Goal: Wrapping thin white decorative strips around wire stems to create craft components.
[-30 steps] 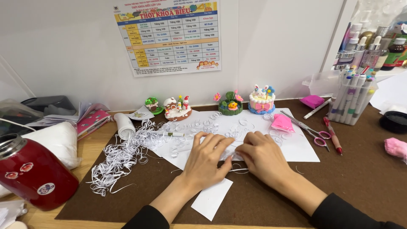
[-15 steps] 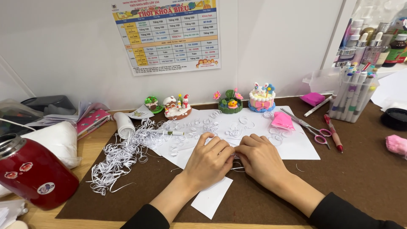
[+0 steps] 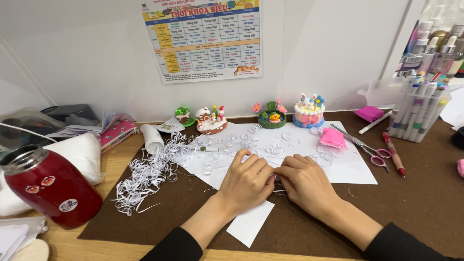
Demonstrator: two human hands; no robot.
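My left hand (image 3: 247, 182) and my right hand (image 3: 304, 180) rest side by side on a white paper sheet (image 3: 355, 169), fingertips curled together around a thin strip of white paper (image 3: 277, 184) between them. Most of the strip is hidden under the fingers. Small curled paper coils (image 3: 278, 150) lie scattered on the sheet just beyond my hands. A tangled pile of white paper strips (image 3: 150, 176) lies to the left on the brown mat (image 3: 415, 203). A small white paper slip (image 3: 251, 223) sits under my left wrist.
A red metal bottle (image 3: 50, 186) stands at the left. Pink-handled scissors (image 3: 362, 145), a pink pad (image 3: 332, 137), a pen (image 3: 394, 153) and a marker cup (image 3: 418, 113) lie to the right. Several clay miniatures (image 3: 309, 110) line the wall below a timetable poster (image 3: 205, 38).
Both hands have drawn closer together over the paper, fingers tightening on the strip. The view has shifted slightly; nothing else on the desk has moved.
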